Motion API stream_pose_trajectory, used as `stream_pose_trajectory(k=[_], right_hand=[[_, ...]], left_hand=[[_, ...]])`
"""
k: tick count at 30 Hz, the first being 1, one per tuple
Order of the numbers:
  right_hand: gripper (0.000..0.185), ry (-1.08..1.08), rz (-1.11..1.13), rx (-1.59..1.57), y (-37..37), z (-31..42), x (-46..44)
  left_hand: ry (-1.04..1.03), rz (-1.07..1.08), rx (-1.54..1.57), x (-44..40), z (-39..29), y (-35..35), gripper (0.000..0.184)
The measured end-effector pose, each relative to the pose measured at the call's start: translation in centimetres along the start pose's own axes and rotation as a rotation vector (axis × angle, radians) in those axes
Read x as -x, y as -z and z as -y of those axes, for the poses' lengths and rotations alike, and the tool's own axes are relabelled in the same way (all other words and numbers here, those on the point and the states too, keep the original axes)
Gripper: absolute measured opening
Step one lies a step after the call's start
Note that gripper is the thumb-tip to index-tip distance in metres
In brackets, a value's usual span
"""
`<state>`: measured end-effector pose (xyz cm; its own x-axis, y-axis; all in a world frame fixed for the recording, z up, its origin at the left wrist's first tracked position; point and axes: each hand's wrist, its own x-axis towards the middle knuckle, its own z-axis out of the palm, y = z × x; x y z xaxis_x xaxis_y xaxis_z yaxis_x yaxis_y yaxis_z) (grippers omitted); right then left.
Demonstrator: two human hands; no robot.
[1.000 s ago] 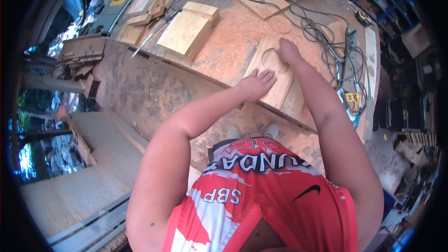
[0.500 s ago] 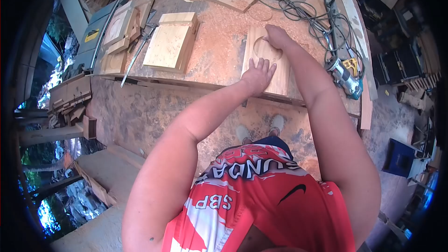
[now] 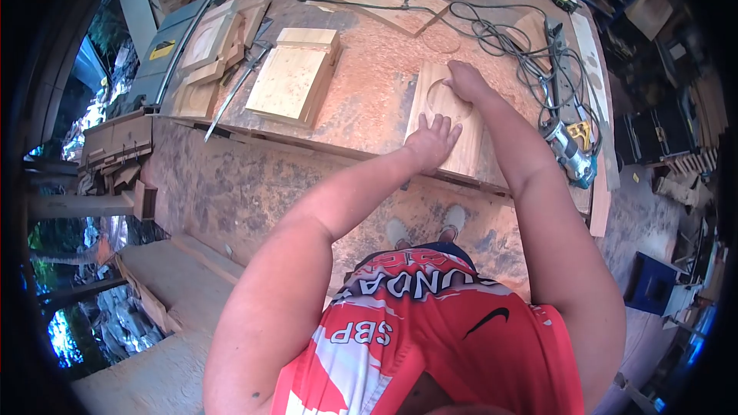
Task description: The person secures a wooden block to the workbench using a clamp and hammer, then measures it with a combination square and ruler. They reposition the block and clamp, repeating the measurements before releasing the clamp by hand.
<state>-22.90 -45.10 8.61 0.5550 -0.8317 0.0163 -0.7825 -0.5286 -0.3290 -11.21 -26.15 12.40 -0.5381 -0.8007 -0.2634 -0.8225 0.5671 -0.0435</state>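
Note:
A pale wooden board [image 3: 463,146] with a round recess cut in its face lies near the front edge of the workbench. My left hand [image 3: 432,141] rests on the board just below the recess, fingers spread and holding nothing. At the board's far end my right hand [image 3: 467,81] is curled over the edge near the recess; some of its fingers are hidden. Reddish sawdust [image 3: 377,69] covers the bench around the board.
A stack of wooden boards [image 3: 292,77] stands left of centre, with a long metal clamp [image 3: 234,96] beyond it. On the right lie a power tool [image 3: 573,155] and a tangled black cable [image 3: 507,50]. A larger board [image 3: 380,0] is at the back.
The whole view has shifted, so the bench appears slightly lower and farther right. Both hands stay on the same board, in nearly the same places on it.

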Motion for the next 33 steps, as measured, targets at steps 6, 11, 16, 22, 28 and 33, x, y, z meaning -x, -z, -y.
stream_pose_trajectory(k=[6, 11, 16, 22, 28, 33], right_hand=[[0.041, 0.005, -0.034, 0.006, -0.1, 0.1, 0.4], [0.043, -0.006, 0.029, -0.012, 0.4, 0.0, -0.1], [0.046, -0.032, 0.02, -0.047, 0.7, 0.4, 0.3], [0.049, -0.037, 0.011, -0.104, 0.4, -0.3, 0.1], [0.049, -0.077, -0.02, -0.026, 0.6, 0.6, 1.3], [0.047, -0.029, -0.034, 0.006, 0.8, 0.2, 1.5]], left_hand=[[0.006, -0.032, 0.024, 0.1, 0.1, 0.0, 0.113], [0.003, 0.047, 0.038, 0.5, 0.1, 1.2, 0.115], [0.015, 0.091, 0.05, 0.7, 0.2, 1.9, 0.117], [0.181, -0.229, 0.326, -2.3, 7.4, 2.7, 0.058], [0.433, -0.09, 0.435, -8.8, 12.0, 2.6, 0.063], [0.383, -0.017, 0.397, -11.4, 14.0, 2.5, 0.062]])
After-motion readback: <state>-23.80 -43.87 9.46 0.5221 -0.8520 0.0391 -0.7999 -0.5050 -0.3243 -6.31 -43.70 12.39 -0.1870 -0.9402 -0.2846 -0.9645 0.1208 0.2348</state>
